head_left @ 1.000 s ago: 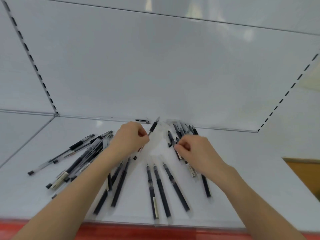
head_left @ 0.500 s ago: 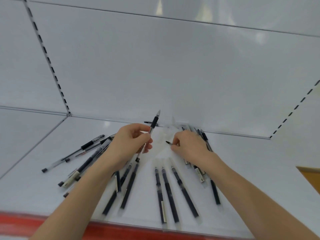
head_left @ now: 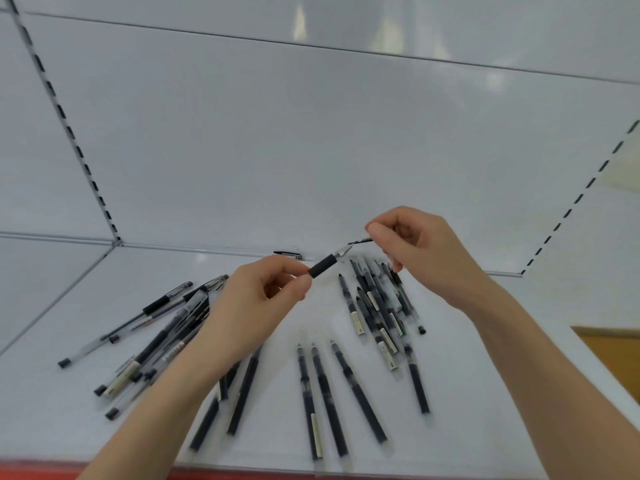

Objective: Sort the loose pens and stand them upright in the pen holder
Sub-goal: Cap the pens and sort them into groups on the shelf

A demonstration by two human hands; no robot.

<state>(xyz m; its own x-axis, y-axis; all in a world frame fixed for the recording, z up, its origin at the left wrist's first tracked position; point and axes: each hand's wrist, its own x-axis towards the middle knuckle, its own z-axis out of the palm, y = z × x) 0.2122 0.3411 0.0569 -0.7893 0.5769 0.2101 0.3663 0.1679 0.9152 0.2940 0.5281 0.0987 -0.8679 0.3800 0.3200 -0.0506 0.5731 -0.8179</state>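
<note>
Progress: early, by my read. No pen holder in view; nothing stands upright. All pens lie flat on the white shelf [head_left: 519, 341], but partly grouped: left heap [head_left: 156, 337] of clear-barrel pens w/ black grips, crossed and overlapping; right heap [head_left: 381, 306] of dark pens, fanned and touching, near the back wall; three dark pens [head_left: 329, 393] side by side at centre front, roughly parallel, slightly apart; two more dark pens [head_left: 239, 386] partly under the left forearm. One short dark item [head_left: 287, 254] at the back edge, too small to ID. Left to do, as judged: finish grouping, find holder, stand every pen. In hand: one pen [head_left: 323, 267], raised above the shelf between the heaps, tilted, tip end up and to the right. Left hand [head_left: 256, 303] closed on its barrel; thumb and index fingers [head_left: 294, 284] pinch just below the black grip, rest of barrel hidden behind the hand. Right hand [head_left: 419, 251] curled, fingers narrow, pinching a thin dark piece [head_left: 360, 241] just beside the pen's metal tip; touching or just apart, cannot tell. Could be a small cap or refill part; not clear. Step prob. checking or re-capping this pen before it is sorted.
</note>
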